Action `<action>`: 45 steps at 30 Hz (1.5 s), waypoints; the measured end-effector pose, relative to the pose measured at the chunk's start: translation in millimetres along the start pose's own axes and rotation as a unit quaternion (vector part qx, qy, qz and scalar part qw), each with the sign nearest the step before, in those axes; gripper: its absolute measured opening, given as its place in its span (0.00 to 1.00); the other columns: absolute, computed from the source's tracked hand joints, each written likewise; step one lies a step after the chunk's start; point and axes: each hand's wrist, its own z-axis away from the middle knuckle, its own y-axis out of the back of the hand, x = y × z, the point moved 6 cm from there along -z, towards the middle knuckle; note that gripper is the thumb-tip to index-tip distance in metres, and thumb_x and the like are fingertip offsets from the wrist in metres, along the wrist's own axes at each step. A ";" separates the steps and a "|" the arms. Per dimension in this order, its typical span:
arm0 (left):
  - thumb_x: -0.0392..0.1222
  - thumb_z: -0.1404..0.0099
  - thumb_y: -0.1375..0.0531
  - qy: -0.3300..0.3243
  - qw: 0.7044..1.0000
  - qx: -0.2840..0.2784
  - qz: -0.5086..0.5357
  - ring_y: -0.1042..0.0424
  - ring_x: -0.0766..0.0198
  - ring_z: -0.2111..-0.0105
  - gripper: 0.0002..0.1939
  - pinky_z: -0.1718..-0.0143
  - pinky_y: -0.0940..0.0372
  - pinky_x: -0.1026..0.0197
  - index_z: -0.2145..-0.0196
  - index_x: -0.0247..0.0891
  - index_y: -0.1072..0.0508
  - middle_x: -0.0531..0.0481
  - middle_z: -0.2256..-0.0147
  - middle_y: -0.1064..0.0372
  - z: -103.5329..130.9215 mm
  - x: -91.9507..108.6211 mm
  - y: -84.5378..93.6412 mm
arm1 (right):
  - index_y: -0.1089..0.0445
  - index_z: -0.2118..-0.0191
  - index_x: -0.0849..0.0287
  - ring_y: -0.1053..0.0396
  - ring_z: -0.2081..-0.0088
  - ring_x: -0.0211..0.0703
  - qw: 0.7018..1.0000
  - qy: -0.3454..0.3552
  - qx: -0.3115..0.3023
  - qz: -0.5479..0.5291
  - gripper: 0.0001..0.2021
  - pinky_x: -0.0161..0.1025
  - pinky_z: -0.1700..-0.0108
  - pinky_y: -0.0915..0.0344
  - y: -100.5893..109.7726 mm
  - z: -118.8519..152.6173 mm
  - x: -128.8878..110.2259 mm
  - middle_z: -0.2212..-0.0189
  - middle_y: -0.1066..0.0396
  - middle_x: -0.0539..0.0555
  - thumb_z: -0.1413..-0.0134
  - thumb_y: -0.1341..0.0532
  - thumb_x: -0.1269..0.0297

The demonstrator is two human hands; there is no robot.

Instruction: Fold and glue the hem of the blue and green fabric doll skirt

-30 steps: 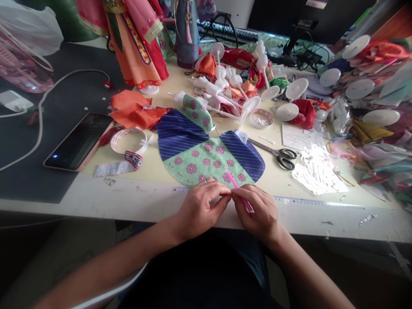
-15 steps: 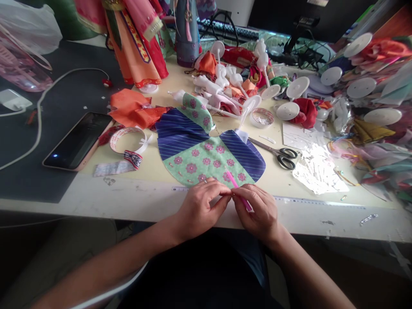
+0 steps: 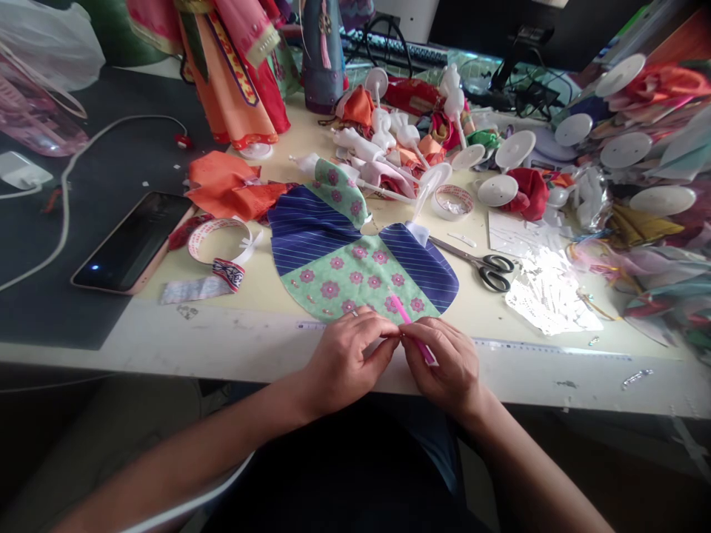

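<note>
My left hand (image 3: 352, 355) is closed in a pinch at the table's front edge, its fingertips meeting those of my right hand (image 3: 444, 359). Something tiny sits between the fingertips, too small to name. A slim pink pen-like stick (image 3: 404, 311) is gripped in my right hand, its pale tip pointing up and away over the cloth. Just beyond both hands lies a rounded piece of patchwork fabric (image 3: 355, 280), with green flowered panels and navy striped ones. Small pink and pearly bits dot the green part.
Scissors (image 3: 483, 266) and a tape roll (image 3: 452, 201) lie right of the fabric. Further left are another tape roll (image 3: 214, 240), a patterned ribbon (image 3: 227, 275) and a phone (image 3: 133, 243). White doll bodies (image 3: 383, 133) pile up behind. A ruler (image 3: 549, 349) runs along the front edge.
Hands, pink stick and fabric hold almost the same position. Only a very slight shift of the camera view shows.
</note>
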 end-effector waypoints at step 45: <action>0.35 0.34 0.44 0.027 0.998 -0.041 -0.047 0.28 0.62 0.68 0.03 0.60 0.32 0.58 0.66 0.36 0.30 0.50 0.70 0.26 2.3 -2.9 -4.7 | 0.35 0.56 0.60 0.31 0.70 0.41 0.998 -0.021 -0.050 0.007 0.11 0.40 0.67 0.32 -6.4 -1.1 3.1 0.70 0.28 0.55 0.44 0.44 0.77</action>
